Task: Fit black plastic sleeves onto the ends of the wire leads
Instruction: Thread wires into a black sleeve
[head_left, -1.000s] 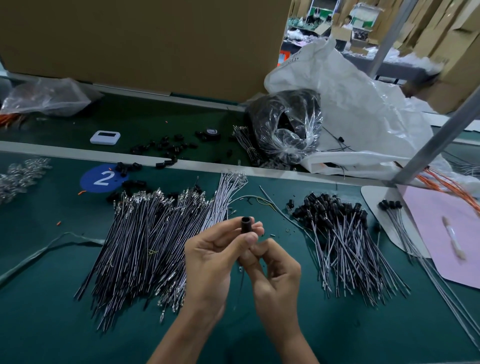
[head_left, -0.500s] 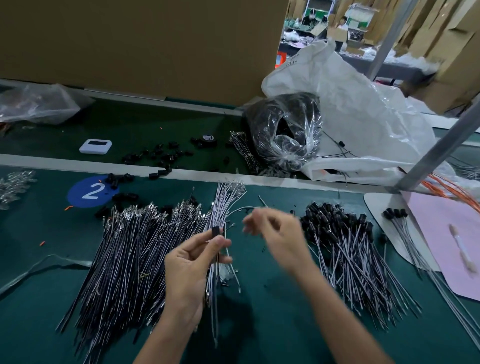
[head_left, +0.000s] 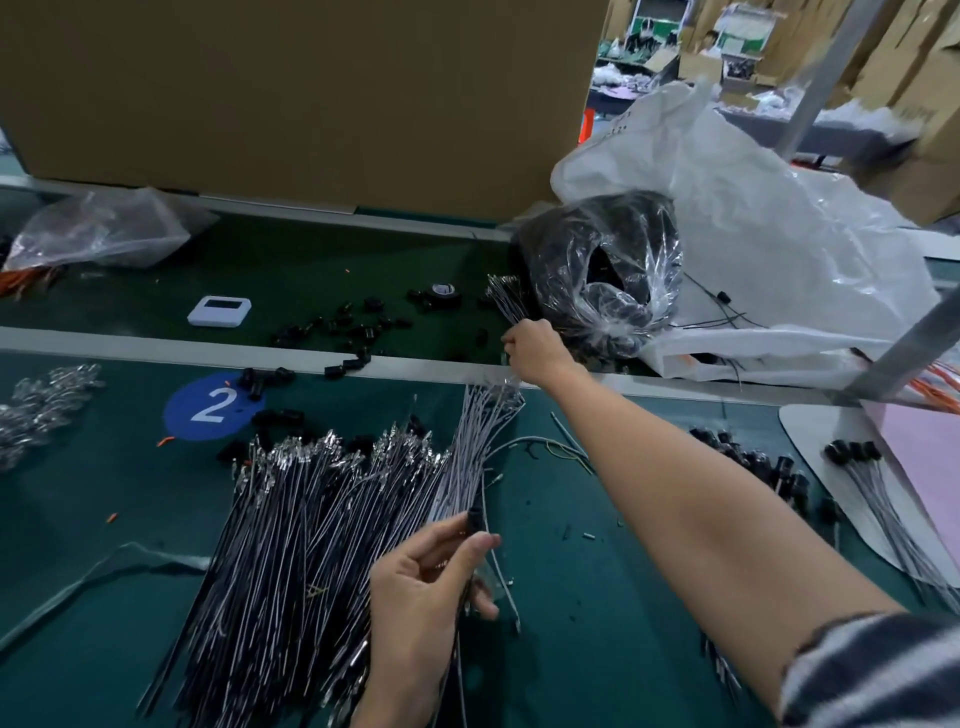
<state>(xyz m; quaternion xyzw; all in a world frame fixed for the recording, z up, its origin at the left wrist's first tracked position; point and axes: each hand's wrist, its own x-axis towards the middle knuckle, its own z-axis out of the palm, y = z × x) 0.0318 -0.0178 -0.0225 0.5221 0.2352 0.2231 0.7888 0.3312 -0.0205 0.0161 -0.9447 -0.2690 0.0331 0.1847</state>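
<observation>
Reaching for fresh stock with the right grip (head_left: 535, 349), arm stretched to the far strip of the bench (head_left: 597, 649), knuckles up, fingers curled at the near end of a small bundle of leads (head_left: 505, 300) just beside a clear bag of black parts (head_left: 602, 280); fingertips hidden, so cannot tell whether closed on a lead or only touching. Nearer and lower, the left grip (head_left: 431, 587), closed by thumb and fingertips on one black sleeve (head_left: 474, 519), held over the right edge of the heap of bare wire leads (head_left: 311, 545). Heap broad, left of centre on the bench, metal terminals fanned toward the far side. At right, finished leads (head_left: 753, 462) with sleeves on, partly behind the forearm. On the far strip, loose sleeves (head_left: 358, 325), scattered near a small white device (head_left: 219, 310). Handling, as judged: sleeve light, small, rigid and smooth, likely to roll or slip; best pinched round the barrel, open mouth left free. Lead light, thin and springy, apt to tangle with neighbours; best taken just behind the terminal, kept short for pushing in, drawn out singly along its length. Terminal thin metal, probably easily bent; no squeezing there.
</observation>
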